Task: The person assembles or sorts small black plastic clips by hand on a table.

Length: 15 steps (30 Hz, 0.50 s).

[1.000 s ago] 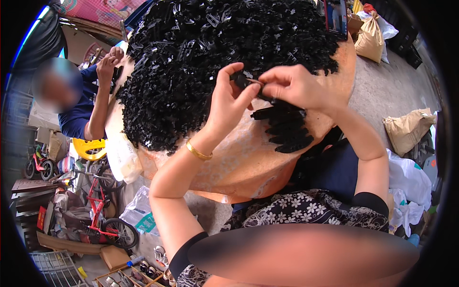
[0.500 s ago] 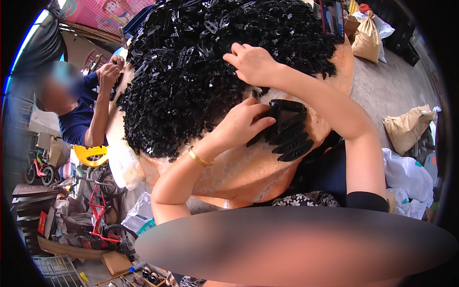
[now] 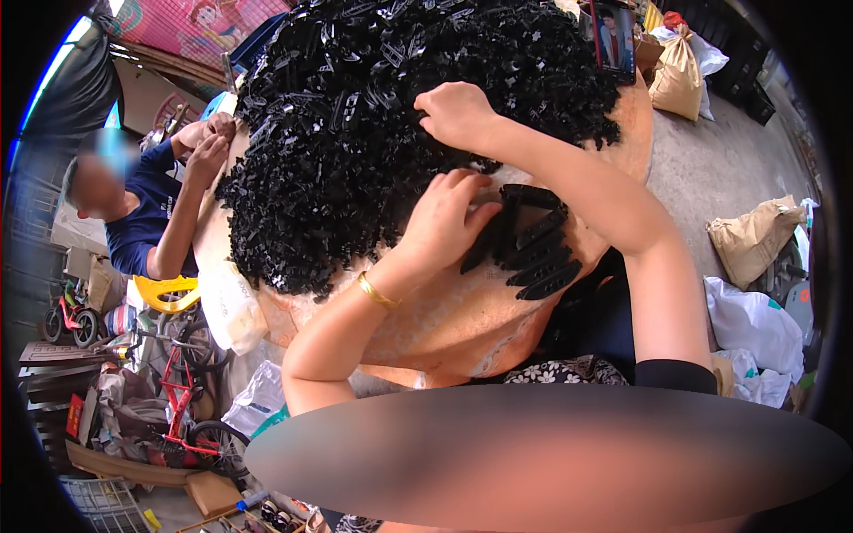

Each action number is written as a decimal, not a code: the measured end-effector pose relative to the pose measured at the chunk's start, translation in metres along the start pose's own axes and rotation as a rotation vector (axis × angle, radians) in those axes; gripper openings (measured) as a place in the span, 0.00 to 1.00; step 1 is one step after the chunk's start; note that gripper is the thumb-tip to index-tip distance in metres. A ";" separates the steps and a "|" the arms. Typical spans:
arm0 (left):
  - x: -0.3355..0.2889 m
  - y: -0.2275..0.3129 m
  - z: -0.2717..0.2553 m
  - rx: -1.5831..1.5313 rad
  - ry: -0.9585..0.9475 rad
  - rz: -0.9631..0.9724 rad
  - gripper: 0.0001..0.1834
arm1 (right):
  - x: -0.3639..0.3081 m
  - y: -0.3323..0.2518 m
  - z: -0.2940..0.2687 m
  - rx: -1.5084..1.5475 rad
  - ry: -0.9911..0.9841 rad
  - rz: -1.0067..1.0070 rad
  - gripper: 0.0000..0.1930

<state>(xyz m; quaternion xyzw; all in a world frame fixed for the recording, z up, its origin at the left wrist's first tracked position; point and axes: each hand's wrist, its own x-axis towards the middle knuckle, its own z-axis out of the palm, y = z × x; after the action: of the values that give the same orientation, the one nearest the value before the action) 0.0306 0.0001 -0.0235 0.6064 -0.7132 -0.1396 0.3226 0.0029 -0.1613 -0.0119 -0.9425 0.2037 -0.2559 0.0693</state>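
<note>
A big heap of small black plastic parts (image 3: 355,133) covers most of a round orange table (image 3: 444,329). My left hand (image 3: 444,222), with a gold bracelet at the wrist, rests fingers down at the near edge of the heap, touching a neat row of stacked black parts (image 3: 533,244). My right hand (image 3: 458,115) reaches farther in and lies on top of the heap, fingers curled into the loose parts. Whether either hand pinches a part is hidden by the fingers.
Another person in a dark blue shirt (image 3: 142,222) sits at the table's far left, both hands at the heap's edge. Brown sacks (image 3: 755,240) and white bags (image 3: 751,324) lie on the concrete floor at right. Small bicycles (image 3: 187,417) and clutter stand lower left.
Both hands were pinched together over one part a second ago. They have separated: the right hand reached up onto the heap, the left hand dropped beside the stacked row.
</note>
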 end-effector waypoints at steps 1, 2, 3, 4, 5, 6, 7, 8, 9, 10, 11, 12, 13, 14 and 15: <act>0.000 -0.005 0.000 0.117 0.059 0.028 0.18 | 0.001 0.005 0.001 0.041 0.011 -0.018 0.06; 0.001 -0.008 0.000 0.233 0.118 0.057 0.21 | 0.001 0.006 0.000 0.045 0.014 -0.011 0.07; 0.002 -0.010 -0.001 0.233 0.117 0.060 0.21 | 0.001 0.007 -0.002 0.043 0.015 -0.009 0.07; 0.003 -0.010 -0.001 0.181 0.129 -0.019 0.23 | 0.000 0.009 -0.004 0.062 -0.001 0.007 0.08; 0.004 -0.011 -0.002 0.130 0.141 -0.100 0.24 | 0.000 0.009 -0.009 0.083 -0.018 0.021 0.10; 0.004 -0.013 -0.002 0.133 0.167 -0.104 0.28 | 0.000 0.011 -0.015 0.113 -0.024 0.027 0.12; 0.005 -0.013 -0.003 0.134 0.165 -0.104 0.28 | -0.002 0.014 -0.023 0.142 -0.030 0.033 0.14; 0.006 -0.012 -0.004 -0.056 0.199 -0.222 0.26 | -0.005 0.020 -0.031 0.190 -0.011 -0.002 0.15; 0.008 -0.012 -0.006 -0.245 0.235 -0.342 0.25 | -0.008 0.023 -0.038 0.235 -0.003 -0.047 0.16; 0.010 -0.021 -0.005 -0.469 0.294 -0.375 0.27 | -0.012 0.025 -0.045 0.334 -0.032 -0.061 0.16; 0.016 -0.013 -0.007 -0.686 0.380 -0.390 0.21 | -0.021 0.026 -0.052 0.429 -0.062 -0.067 0.16; 0.017 -0.017 -0.011 -0.839 0.380 -0.408 0.18 | -0.028 0.023 -0.056 0.523 -0.104 -0.084 0.16; 0.018 -0.022 -0.017 -0.992 0.379 -0.425 0.15 | -0.035 0.019 -0.057 0.617 -0.147 -0.101 0.16; 0.018 -0.025 -0.019 -1.140 0.383 -0.448 0.11 | -0.043 0.016 -0.055 0.644 -0.135 -0.146 0.16; 0.016 -0.027 -0.020 -1.205 0.393 -0.463 0.13 | -0.050 0.011 -0.057 0.670 -0.156 -0.123 0.16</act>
<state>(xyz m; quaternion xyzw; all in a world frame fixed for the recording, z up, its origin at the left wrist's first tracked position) 0.0632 -0.0174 -0.0191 0.4720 -0.2906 -0.4656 0.6900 -0.0697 -0.1519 0.0117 -0.8946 0.0451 -0.2395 0.3746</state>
